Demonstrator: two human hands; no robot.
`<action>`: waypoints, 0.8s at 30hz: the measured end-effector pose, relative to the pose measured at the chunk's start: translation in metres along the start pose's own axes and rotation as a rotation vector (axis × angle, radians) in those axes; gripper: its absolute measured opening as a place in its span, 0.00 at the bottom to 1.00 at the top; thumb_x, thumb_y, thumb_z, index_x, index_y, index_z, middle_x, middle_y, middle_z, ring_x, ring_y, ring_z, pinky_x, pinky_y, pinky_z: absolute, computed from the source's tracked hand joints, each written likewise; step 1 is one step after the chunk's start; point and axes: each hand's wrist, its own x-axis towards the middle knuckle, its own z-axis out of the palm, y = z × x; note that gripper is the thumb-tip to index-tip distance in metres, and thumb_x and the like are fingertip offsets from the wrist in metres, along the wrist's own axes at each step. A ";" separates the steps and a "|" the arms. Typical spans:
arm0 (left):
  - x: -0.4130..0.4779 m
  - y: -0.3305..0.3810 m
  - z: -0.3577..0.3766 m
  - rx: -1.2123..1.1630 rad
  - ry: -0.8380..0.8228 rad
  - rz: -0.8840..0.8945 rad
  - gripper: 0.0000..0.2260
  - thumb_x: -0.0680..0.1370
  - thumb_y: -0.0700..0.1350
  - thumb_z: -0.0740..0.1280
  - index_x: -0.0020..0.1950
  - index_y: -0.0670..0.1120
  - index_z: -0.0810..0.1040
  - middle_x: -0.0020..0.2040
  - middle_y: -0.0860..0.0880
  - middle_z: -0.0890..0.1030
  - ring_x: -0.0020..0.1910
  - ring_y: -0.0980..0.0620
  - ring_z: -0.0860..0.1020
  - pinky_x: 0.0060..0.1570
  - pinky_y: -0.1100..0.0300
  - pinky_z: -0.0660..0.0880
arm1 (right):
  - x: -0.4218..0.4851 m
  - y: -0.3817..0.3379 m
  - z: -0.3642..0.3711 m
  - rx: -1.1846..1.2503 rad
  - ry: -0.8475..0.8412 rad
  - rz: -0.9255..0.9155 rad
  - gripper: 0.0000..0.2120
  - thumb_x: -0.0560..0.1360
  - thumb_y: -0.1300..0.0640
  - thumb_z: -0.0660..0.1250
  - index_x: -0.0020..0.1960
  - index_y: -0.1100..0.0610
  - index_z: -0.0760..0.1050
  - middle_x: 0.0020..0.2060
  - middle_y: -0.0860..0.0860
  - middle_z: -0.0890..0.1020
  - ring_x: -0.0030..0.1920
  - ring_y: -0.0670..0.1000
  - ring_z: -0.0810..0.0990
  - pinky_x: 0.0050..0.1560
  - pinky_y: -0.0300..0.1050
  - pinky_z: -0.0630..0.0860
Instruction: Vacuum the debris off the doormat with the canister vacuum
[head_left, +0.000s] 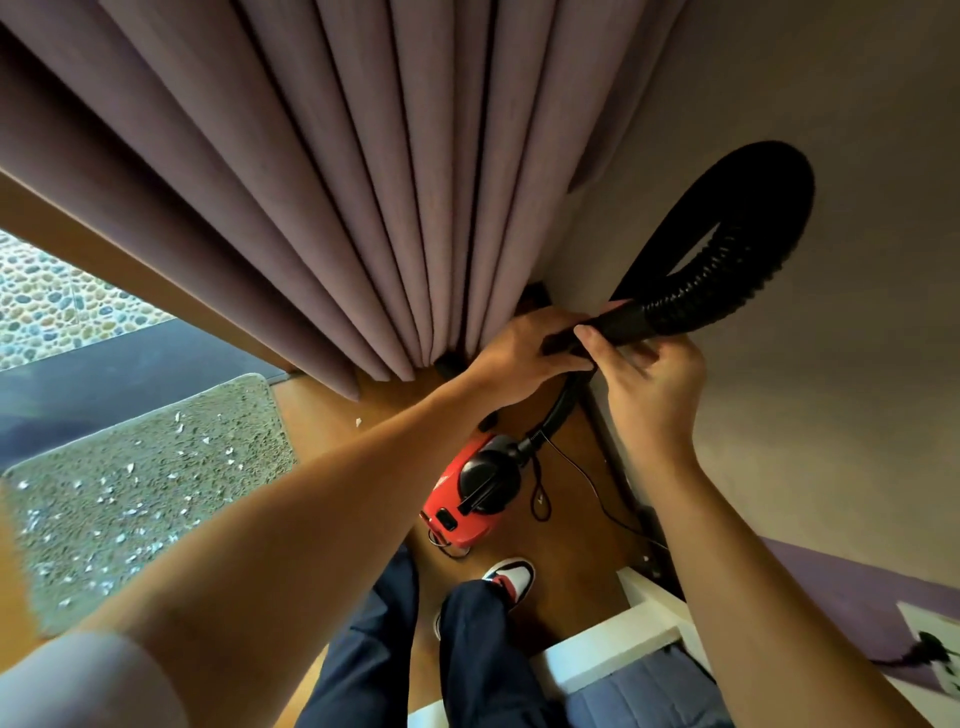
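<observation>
Both hands, left (524, 358) and right (649, 384), fingers curled gripping hose (727, 280); vacuum (475, 491) on floor, littered doormat (145, 488) left.

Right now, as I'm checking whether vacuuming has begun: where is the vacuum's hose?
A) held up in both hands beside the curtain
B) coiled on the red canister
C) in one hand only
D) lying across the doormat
A: the left hand and right hand both grip the hose, raised beside the curtain, off the doormat.
</observation>
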 end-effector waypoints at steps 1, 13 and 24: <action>0.001 -0.002 -0.005 -0.003 -0.008 -0.003 0.17 0.78 0.45 0.72 0.66 0.45 0.77 0.60 0.51 0.79 0.59 0.53 0.77 0.61 0.58 0.75 | 0.002 -0.001 0.004 0.016 -0.002 0.012 0.15 0.73 0.59 0.77 0.57 0.63 0.81 0.51 0.54 0.87 0.53 0.47 0.86 0.54 0.50 0.84; -0.038 -0.031 -0.029 -0.029 -0.069 -0.105 0.16 0.76 0.44 0.74 0.63 0.46 0.80 0.56 0.52 0.81 0.54 0.58 0.77 0.54 0.69 0.72 | -0.030 0.010 0.042 0.192 -0.033 0.205 0.13 0.72 0.54 0.78 0.54 0.53 0.81 0.50 0.50 0.87 0.51 0.48 0.87 0.49 0.60 0.85; -0.120 -0.079 0.046 -1.307 0.573 -1.004 0.27 0.76 0.58 0.71 0.65 0.40 0.75 0.60 0.43 0.81 0.58 0.47 0.82 0.54 0.55 0.82 | -0.078 0.041 0.060 0.366 -0.092 0.320 0.13 0.72 0.62 0.76 0.56 0.58 0.81 0.53 0.50 0.86 0.57 0.52 0.85 0.57 0.66 0.81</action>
